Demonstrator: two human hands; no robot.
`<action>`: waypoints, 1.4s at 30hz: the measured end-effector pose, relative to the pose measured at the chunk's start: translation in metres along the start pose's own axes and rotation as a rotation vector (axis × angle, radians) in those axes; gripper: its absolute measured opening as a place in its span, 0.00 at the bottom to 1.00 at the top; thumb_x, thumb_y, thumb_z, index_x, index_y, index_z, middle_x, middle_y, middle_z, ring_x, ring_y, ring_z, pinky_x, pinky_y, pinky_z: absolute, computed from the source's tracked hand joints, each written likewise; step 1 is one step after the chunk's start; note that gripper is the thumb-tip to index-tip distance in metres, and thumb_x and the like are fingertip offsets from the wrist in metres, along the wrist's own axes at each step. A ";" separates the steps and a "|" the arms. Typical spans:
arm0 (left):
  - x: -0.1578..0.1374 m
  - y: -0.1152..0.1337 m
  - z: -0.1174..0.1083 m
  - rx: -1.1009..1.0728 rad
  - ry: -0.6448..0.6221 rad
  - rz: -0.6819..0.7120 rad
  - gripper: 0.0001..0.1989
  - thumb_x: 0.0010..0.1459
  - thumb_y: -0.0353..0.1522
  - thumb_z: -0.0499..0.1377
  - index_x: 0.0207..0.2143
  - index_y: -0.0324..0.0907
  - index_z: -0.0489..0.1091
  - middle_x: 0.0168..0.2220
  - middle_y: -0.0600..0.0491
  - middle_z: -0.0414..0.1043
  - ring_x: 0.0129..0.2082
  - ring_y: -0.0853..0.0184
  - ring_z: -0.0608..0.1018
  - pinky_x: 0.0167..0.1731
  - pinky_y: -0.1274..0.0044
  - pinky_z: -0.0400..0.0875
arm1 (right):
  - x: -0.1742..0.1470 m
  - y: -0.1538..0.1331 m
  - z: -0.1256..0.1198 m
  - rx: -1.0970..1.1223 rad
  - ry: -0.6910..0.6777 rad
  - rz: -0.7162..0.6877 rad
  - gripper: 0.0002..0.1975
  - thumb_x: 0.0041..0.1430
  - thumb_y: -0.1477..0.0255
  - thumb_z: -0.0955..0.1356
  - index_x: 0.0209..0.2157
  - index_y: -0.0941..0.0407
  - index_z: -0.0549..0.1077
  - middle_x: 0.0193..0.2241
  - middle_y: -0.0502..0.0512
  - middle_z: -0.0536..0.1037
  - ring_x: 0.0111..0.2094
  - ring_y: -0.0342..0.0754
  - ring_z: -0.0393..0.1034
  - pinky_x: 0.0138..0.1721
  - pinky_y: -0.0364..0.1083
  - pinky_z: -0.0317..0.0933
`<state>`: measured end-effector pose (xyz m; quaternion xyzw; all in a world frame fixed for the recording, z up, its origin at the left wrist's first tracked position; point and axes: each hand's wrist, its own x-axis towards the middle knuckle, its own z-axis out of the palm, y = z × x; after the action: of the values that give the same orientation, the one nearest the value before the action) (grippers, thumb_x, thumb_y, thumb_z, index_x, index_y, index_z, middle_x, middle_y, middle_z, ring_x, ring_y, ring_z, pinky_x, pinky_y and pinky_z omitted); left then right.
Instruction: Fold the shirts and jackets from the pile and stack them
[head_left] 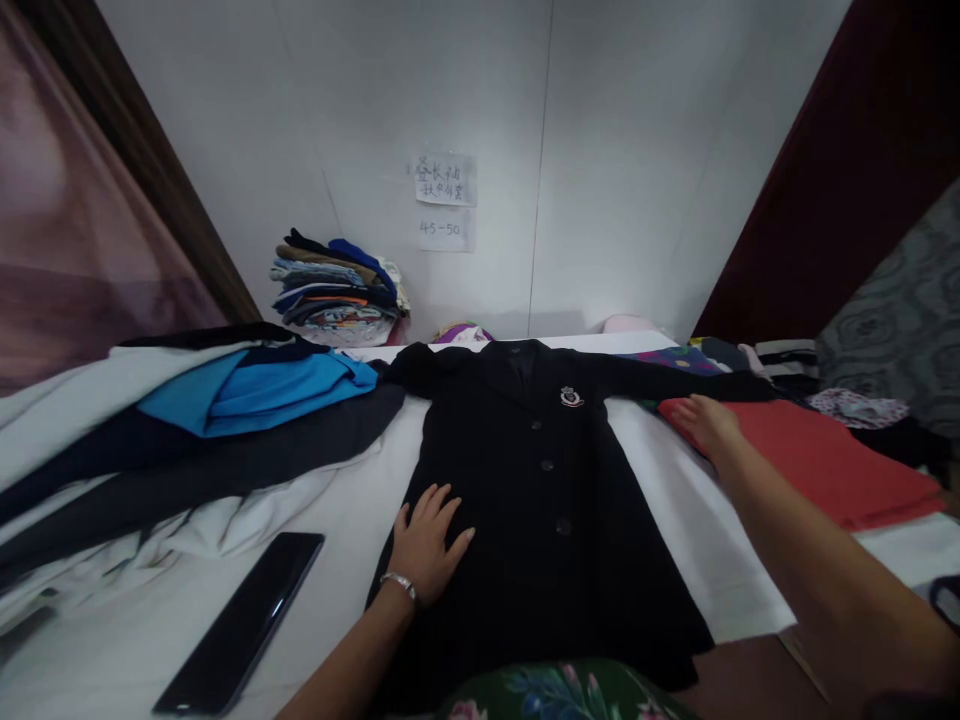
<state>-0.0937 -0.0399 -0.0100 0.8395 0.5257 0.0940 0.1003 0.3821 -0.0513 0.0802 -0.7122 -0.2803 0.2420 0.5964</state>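
A black buttoned jacket (495, 450) with a crest on the chest lies front up before me, collar away from me. Its sleeve on the right stretches out sideways; the one on the left looks bunched near the shoulder. My left hand (429, 545) rests flat on the jacket's lower left front, fingers spread, a bracelet on the wrist. Over on the right, my right hand (705, 422) is at the near edge of the black sleeve, on the corner of a red folded garment (817, 460). Its fingers look stretched out, with nothing visibly gripped.
A black phone (244, 620) lies on the white-covered table (345, 510) at left. Behind it is a loose heap of clothes (247, 390). A folded stack (337, 285) stands against the wall beneath paper signs (445, 200). More clothes (859, 408) lie at far right.
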 end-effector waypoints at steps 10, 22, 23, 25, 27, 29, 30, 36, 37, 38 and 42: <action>-0.006 0.036 -0.007 0.027 -0.008 0.079 0.33 0.53 0.51 0.55 0.58 0.44 0.64 0.64 0.43 0.54 0.63 0.50 0.56 0.60 0.51 0.40 | -0.157 0.056 0.076 -0.606 -0.590 -0.395 0.30 0.43 0.66 0.73 0.52 0.51 0.72 0.66 0.56 0.52 0.66 0.62 0.38 0.62 0.63 0.40; -0.010 0.050 -0.004 0.017 -0.055 0.034 0.29 0.52 0.46 0.57 0.54 0.42 0.66 0.57 0.42 0.63 0.59 0.52 0.62 0.58 0.56 0.49 | -0.084 0.087 -0.061 -0.075 -0.223 0.190 0.09 0.36 0.70 0.67 0.26 0.52 0.70 0.18 0.47 0.72 0.20 0.47 0.67 0.25 0.46 0.62; -0.010 0.052 -0.005 0.019 -0.053 0.031 0.30 0.51 0.48 0.57 0.53 0.42 0.66 0.56 0.41 0.64 0.58 0.51 0.63 0.57 0.56 0.50 | -0.083 0.091 -0.069 -0.036 -0.193 0.210 0.08 0.36 0.69 0.68 0.25 0.52 0.69 0.18 0.48 0.72 0.21 0.47 0.68 0.25 0.46 0.63; -0.009 0.055 -0.007 0.037 -0.054 0.023 0.30 0.49 0.50 0.58 0.51 0.43 0.68 0.54 0.41 0.65 0.55 0.50 0.65 0.55 0.56 0.53 | -0.084 0.098 -0.079 -0.017 -0.230 0.227 0.09 0.37 0.68 0.69 0.25 0.52 0.69 0.20 0.50 0.74 0.23 0.49 0.70 0.26 0.47 0.64; -0.008 0.058 -0.011 0.066 -0.064 0.014 0.27 0.49 0.48 0.58 0.47 0.43 0.69 0.50 0.41 0.67 0.52 0.50 0.67 0.51 0.58 0.58 | -0.086 0.098 -0.081 -0.088 -0.308 0.226 0.11 0.40 0.67 0.69 0.30 0.53 0.72 0.26 0.54 0.77 0.28 0.51 0.73 0.30 0.49 0.67; -0.006 0.061 -0.015 0.095 -0.080 0.002 0.21 0.50 0.45 0.58 0.43 0.42 0.70 0.46 0.42 0.69 0.48 0.51 0.69 0.47 0.61 0.61 | -0.087 0.091 -0.078 -0.265 -0.317 0.155 0.15 0.42 0.67 0.68 0.36 0.54 0.73 0.32 0.57 0.79 0.35 0.55 0.74 0.37 0.52 0.68; -0.005 0.063 -0.016 0.108 -0.090 -0.006 0.19 0.51 0.42 0.57 0.41 0.41 0.70 0.44 0.42 0.69 0.47 0.52 0.70 0.46 0.62 0.62 | -0.087 0.085 -0.074 -0.385 -0.294 0.060 0.17 0.44 0.67 0.67 0.38 0.54 0.74 0.36 0.59 0.79 0.39 0.57 0.74 0.41 0.53 0.68; -0.002 0.065 -0.021 0.115 -0.116 -0.024 0.10 0.55 0.35 0.53 0.34 0.41 0.71 0.40 0.43 0.70 0.44 0.55 0.71 0.41 0.66 0.65 | -0.105 0.062 -0.027 -0.787 -0.356 -0.707 0.24 0.55 0.60 0.62 0.51 0.53 0.71 0.59 0.58 0.65 0.61 0.58 0.55 0.62 0.57 0.48; -0.001 0.061 -0.022 0.090 -0.108 -0.028 0.10 0.56 0.37 0.54 0.33 0.41 0.72 0.40 0.44 0.71 0.43 0.56 0.72 0.41 0.67 0.66 | -0.108 0.066 -0.017 -0.800 -0.418 -0.743 0.25 0.57 0.59 0.61 0.54 0.53 0.69 0.61 0.57 0.62 0.63 0.56 0.52 0.63 0.57 0.47; 0.001 0.055 -0.024 0.067 -0.091 -0.036 0.12 0.56 0.40 0.55 0.33 0.41 0.72 0.39 0.45 0.71 0.43 0.57 0.72 0.41 0.67 0.66 | -0.110 0.072 -0.008 -0.822 -0.465 -0.752 0.26 0.57 0.58 0.61 0.56 0.52 0.67 0.62 0.57 0.60 0.64 0.56 0.50 0.63 0.57 0.46; 0.014 0.014 -0.034 0.047 0.059 -0.190 0.18 0.57 0.43 0.54 0.41 0.39 0.71 0.44 0.43 0.71 0.47 0.55 0.72 0.45 0.68 0.65 | -0.106 0.115 0.013 -0.998 -0.485 -0.640 0.29 0.58 0.56 0.60 0.59 0.52 0.64 0.63 0.59 0.57 0.65 0.59 0.46 0.61 0.64 0.43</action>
<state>-0.0845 -0.0311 0.0275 0.7847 0.6079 0.0961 0.0734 0.3089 -0.1302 -0.0346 -0.7102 -0.6850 0.0468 0.1556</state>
